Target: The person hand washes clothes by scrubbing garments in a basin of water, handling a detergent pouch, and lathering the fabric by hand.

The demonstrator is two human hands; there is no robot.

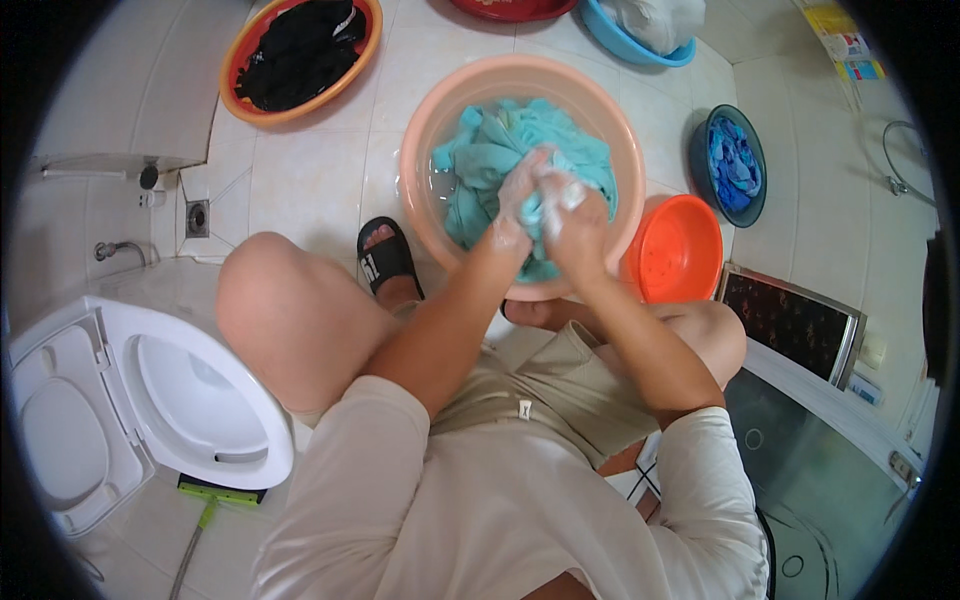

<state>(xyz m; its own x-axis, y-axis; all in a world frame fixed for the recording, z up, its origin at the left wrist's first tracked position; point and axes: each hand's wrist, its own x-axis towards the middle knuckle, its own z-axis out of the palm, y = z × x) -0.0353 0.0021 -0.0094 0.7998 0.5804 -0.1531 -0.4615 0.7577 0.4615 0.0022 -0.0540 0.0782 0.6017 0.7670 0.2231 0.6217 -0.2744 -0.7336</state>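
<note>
A large pink plastic basin (420, 161) on the tiled floor holds water and a wet turquoise cloth or garment (484, 161). Both hands are over the basin, covered in white suds. My left hand (521, 187) grips a bunched part of the turquoise fabric. Close against it, my right hand (574, 210) is closed on the same soapy bunch. The fingertips are partly hidden by foam and fabric. The rest of the cloth lies spread in the water beyond the hands.
An orange basin with black clothes (300, 60) stands upper left. To the right are an orange-red bucket (679, 251), a dark basin of blue fabric (733, 161) and a light-blue basin (622, 41) with a whitish bundle. An open toilet (199, 397) and a green squeegee (217, 493) are at left.
</note>
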